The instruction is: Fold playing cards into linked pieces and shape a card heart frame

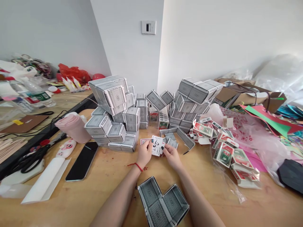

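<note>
Both hands meet over the middle of the wooden table (109,176). My left hand (144,153) and my right hand (172,154) pinch a playing card (157,145) between them, its face up toward me. The left wrist wears a red string. Just beyond the hands lie more cards (171,142) and an open folded card strip (183,136). Close to me, between my forearms, sits a block of folded grey-backed cards (163,203).
Piles of folded card blocks stand at the back left (113,110) and back right (196,94). Empty card boxes (227,151) lie at the right among plastic bags. A phone (82,160), pink roll (72,126), scissors (30,157) and bottles (28,93) sit at the left.
</note>
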### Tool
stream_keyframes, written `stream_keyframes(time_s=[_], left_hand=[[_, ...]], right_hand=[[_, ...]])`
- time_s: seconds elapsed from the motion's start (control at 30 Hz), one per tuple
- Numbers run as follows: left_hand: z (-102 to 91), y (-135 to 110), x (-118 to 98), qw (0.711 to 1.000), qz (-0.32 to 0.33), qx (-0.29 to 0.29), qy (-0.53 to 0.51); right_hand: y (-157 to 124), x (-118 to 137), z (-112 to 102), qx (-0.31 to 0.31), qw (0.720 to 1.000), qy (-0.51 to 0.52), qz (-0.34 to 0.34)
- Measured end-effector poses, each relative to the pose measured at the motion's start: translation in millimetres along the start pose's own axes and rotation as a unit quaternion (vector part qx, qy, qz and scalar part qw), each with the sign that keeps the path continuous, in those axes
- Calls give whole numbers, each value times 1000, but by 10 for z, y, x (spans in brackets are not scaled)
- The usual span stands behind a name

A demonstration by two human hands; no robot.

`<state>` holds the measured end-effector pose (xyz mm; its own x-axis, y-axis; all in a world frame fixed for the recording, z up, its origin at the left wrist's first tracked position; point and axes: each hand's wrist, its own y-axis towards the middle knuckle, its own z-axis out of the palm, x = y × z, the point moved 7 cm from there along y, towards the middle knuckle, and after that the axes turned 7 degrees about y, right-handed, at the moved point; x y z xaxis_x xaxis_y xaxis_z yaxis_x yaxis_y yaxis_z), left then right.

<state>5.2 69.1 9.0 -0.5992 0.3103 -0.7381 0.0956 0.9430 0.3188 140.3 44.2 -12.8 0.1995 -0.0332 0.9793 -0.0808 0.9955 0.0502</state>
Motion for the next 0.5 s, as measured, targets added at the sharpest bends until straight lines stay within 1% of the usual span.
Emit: stream_keyframes(time_s=[0.13, 0.27, 0.5], left_hand=[[-13, -7, -44, 1000, 16, 5, -3], [-23, -9, -60, 1000, 21, 10, -5], [-26, -25, -71, 999, 36, 12, 26]], right_hand=[[2, -5, -31, -8, 1000, -6, -6], [0, -20, -33, -8, 1000, 8, 0], [-4, -11, -35, -24, 1000, 0, -10]])
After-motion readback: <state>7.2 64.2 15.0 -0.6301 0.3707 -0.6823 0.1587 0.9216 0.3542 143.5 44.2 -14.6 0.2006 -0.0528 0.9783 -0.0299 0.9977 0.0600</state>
